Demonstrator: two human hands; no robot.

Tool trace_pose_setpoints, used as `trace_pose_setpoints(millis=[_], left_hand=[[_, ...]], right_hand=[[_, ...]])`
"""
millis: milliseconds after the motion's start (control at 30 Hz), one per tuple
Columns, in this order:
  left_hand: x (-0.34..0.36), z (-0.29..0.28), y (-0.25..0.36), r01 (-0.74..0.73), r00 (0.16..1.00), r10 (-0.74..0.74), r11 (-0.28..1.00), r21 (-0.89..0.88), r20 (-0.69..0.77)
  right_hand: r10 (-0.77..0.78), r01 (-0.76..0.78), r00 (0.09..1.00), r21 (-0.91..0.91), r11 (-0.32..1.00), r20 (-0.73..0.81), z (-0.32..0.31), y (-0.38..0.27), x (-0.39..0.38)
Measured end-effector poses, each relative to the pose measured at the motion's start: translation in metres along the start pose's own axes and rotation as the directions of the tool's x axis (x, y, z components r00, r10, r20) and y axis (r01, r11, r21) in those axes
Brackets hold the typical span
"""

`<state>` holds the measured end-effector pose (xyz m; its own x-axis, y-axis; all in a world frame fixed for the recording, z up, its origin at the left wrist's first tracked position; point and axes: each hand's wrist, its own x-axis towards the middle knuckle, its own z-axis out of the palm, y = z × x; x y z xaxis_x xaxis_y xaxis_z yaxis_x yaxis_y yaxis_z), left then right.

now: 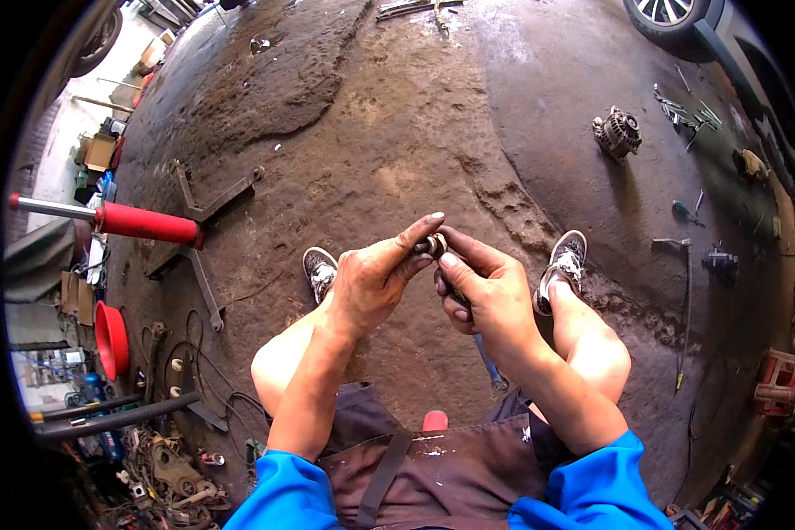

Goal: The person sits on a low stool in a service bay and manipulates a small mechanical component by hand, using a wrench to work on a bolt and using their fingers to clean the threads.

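Note:
In front of my knees, my left hand (pixel 368 281) and my right hand (pixel 493 287) meet fingertip to fingertip. Between them is a small dark metal part (pixel 432 245) with a shiny rounded edge; its exact kind is too small and covered to tell. My left thumb and fingers pinch one side of it. The right thumb and index finger close on the other side, while the lower right fingers curl around something dark that is mostly hidden. Below my right hand, a blue bar-like thing with a metal end (pixel 498 385) shows partly. My fingers are stained dark.
An alternator (pixel 618 133) sits on the stained floor ahead to the right. Wrenches and sockets (pixel 691 112) lie beyond it, near a parked car (pixel 751 53). On the left are a red cylinder stand (pixel 146 223), a red bowl (pixel 111 341), cables and scrap parts (pixel 172 473).

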<state>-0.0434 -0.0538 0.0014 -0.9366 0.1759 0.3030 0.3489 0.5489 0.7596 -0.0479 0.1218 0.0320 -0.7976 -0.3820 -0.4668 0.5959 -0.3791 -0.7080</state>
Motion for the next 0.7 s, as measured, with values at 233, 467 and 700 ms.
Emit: trace_pose_setpoints(millis=[233,467,700], left_hand=[[-0.004,0.014,-0.002,0.015,0.997,-0.016,1.0,-0.021,-0.073],[-0.006,0.022,-0.003,0.044,0.995,-0.038,0.997,0.068,-0.096],[0.003,0.041,0.018,0.198,0.928,-0.301,0.896,-0.397,-0.217]], right_hand=[[-0.033,0.035,0.998,0.053,0.998,-0.048,0.001,0.009,0.0],[-0.025,0.033,0.993,0.067,0.997,-0.112,0.002,0.013,-0.001],[-0.302,0.317,0.944,0.111,0.942,-0.136,0.015,0.019,0.012]])
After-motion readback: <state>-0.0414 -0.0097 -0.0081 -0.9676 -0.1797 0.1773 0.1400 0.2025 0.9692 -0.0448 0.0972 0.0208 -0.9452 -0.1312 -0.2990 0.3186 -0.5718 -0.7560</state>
